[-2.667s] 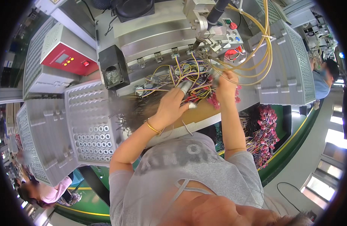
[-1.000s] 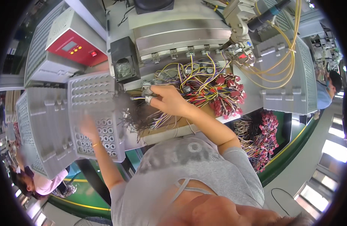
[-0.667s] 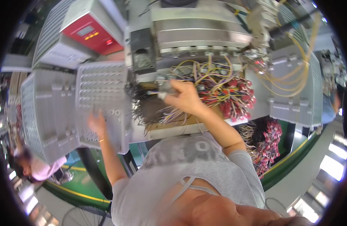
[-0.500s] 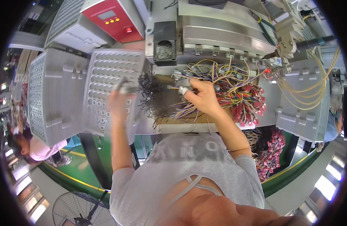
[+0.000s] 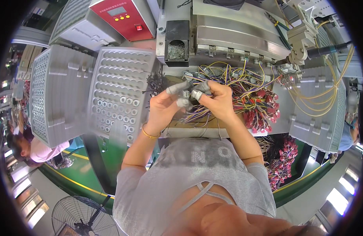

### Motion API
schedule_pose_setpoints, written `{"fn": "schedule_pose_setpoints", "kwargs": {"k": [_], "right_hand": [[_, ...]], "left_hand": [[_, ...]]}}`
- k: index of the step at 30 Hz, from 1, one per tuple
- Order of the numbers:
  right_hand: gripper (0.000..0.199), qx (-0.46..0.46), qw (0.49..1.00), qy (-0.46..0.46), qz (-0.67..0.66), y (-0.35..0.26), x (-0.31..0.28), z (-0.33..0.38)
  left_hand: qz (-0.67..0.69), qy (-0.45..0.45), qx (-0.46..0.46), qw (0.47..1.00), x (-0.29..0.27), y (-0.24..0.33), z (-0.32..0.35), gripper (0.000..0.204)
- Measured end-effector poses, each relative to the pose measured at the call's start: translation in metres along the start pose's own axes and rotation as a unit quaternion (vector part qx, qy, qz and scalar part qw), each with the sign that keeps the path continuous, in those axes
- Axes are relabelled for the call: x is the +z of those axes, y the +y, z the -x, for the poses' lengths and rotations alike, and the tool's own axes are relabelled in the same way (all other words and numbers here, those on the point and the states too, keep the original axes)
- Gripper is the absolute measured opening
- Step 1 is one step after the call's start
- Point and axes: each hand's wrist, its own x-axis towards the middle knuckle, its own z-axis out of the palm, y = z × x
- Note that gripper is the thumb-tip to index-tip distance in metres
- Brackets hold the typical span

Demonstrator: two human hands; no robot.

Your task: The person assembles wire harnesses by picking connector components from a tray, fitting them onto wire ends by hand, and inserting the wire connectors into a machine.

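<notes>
My left hand (image 5: 167, 103) and my right hand (image 5: 217, 100) meet over the bench, both with grey finger covers on thumb and fingertips. A small silver part (image 5: 186, 94) shows between the left thumb and forefinger; its exact kind is too small to tell. The right thumb and forefinger are pinched together on a thin wire, mostly hidden by the fingers. Beneath and behind them lies a tangle of yellow, purple and black wires (image 5: 201, 111), with red connectors (image 5: 264, 103) bunched to the right.
A grey tray (image 5: 120, 65) of round metal parts tilts at the left, beside stacked trays (image 5: 63, 92). Behind stand a red control box (image 5: 128, 17), a black bin (image 5: 176, 31) and a steel fixture (image 5: 244, 33). Pliers (image 5: 279, 29) rest on top. Another stack (image 5: 317, 106) stands at right.
My left hand has come from the tray rightward to my right hand, with a small silver part in its fingers. My right hand has stayed near its place, fingers pinched.
</notes>
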Motion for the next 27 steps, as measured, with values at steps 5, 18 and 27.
{"fn": "schedule_pose_setpoints", "kwargs": {"k": [5, 18, 27], "right_hand": [[0.009, -0.074, 0.994, -0.001, 0.080, -0.005, -0.007, 0.000], [0.009, 0.124, 0.976, -0.096, -0.149, -0.010, -0.011, -0.014], [0.008, 0.060, 0.940, 0.260, -0.213, 0.024, -0.018, -0.042]], "left_hand": [[-0.031, -0.015, 0.033, 0.999, 0.010, 0.006, -0.003, 0.035], [0.165, -0.019, -0.080, 0.983, 0.018, -0.004, -0.023, 0.032], [-0.475, -0.049, 0.129, 0.869, -0.001, -0.064, -0.011, 0.027]]}}
